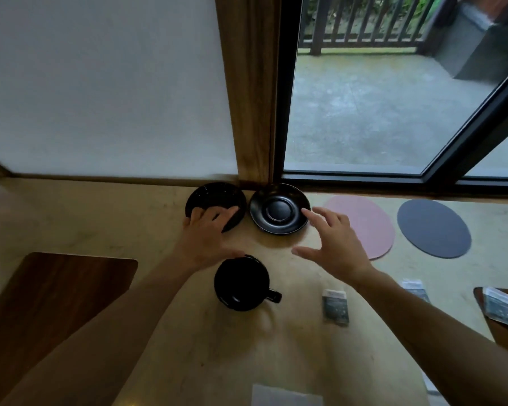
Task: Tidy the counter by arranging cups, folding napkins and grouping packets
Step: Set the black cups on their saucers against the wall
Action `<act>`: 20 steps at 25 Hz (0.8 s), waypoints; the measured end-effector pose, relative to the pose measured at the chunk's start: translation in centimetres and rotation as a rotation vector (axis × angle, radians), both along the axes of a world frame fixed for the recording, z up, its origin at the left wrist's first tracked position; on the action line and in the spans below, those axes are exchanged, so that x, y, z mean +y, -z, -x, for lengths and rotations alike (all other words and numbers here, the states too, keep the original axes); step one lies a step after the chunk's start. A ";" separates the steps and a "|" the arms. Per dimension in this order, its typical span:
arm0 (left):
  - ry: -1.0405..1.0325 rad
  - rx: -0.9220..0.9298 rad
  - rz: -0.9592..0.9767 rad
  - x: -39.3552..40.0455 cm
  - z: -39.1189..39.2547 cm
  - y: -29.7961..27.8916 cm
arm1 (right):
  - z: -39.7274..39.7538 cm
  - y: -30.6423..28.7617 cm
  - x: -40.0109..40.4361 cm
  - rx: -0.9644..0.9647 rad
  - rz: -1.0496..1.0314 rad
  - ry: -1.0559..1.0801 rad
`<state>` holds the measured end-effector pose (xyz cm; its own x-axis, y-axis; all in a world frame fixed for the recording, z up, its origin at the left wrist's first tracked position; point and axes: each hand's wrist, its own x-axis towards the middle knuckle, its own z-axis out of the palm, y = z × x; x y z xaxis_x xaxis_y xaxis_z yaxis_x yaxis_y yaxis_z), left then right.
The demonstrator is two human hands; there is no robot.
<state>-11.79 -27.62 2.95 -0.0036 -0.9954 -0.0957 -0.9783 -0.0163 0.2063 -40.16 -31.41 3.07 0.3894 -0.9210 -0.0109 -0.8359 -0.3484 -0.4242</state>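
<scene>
Two black saucers stand side by side at the back of the pale counter: the left saucer [214, 197] and the right saucer [279, 208]. My left hand [208, 232] rests with its fingers on the near edge of the left saucer. My right hand [335, 241] hovers open with spread fingers, its fingertips by the right saucer's rim. A black cup [242, 284] with its handle to the right stands just in front of my hands. Three dark packets lie to the right: the first packet [335, 306], the second packet [415, 288] and the third packet [497, 307].
A pink oval mat [367, 227] and a grey oval mat [434, 228] lie at the back right. A dark wooden board [50, 294] sits at the left, another wooden board [502, 326] at the right edge. A white napkin [286, 395] shows at the bottom. Wall and window close the back.
</scene>
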 end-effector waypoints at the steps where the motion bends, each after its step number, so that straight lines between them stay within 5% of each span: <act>1: -0.028 0.037 0.008 2.3 -0.3 -0.5 | -0.1 -0.9 1.7 -0.014 0.028 -0.031; 6: -0.139 0.041 0.059 13.6 -1.1 -3.0 | -1.5 -3.9 9.8 -0.034 0.113 -0.208; 20: -0.322 0.199 -0.310 37.1 -8.1 -2.0 | -10.6 -1.2 29.9 0.052 -0.169 -0.458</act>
